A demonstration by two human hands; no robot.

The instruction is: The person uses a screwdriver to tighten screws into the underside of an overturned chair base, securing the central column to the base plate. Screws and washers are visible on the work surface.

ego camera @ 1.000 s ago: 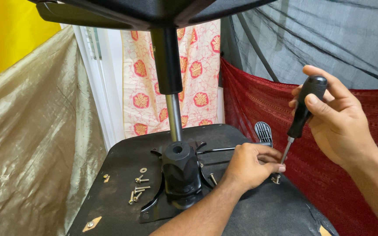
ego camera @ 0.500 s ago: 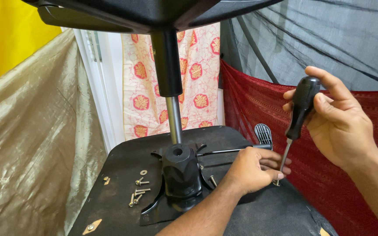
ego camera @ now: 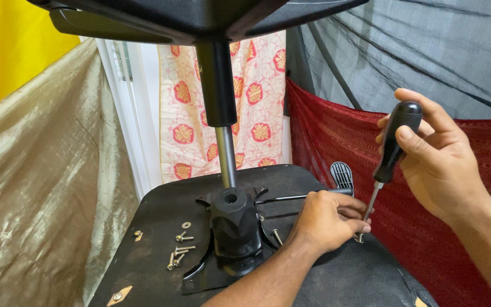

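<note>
My right hand grips the black handle of a screwdriver, its metal shaft pointing down to a screw on the underside of an upturned chair seat. My left hand rests on the seat's right side, fingers pinched around the screw at the screwdriver tip. A black metal mounting plate with a black cylindrical hub sits in the seat's middle, to the left of my left hand. A gas-lift column rises from the hub.
Several loose screws and a washer lie on the seat left of the hub. A black lever paddle sticks out at the back right. Gold cloth hangs left, red cloth right, a floral curtain behind.
My right hand and the screwdriver handle shifted slightly as the handle turned. My left hand stays pinched at the tip.
</note>
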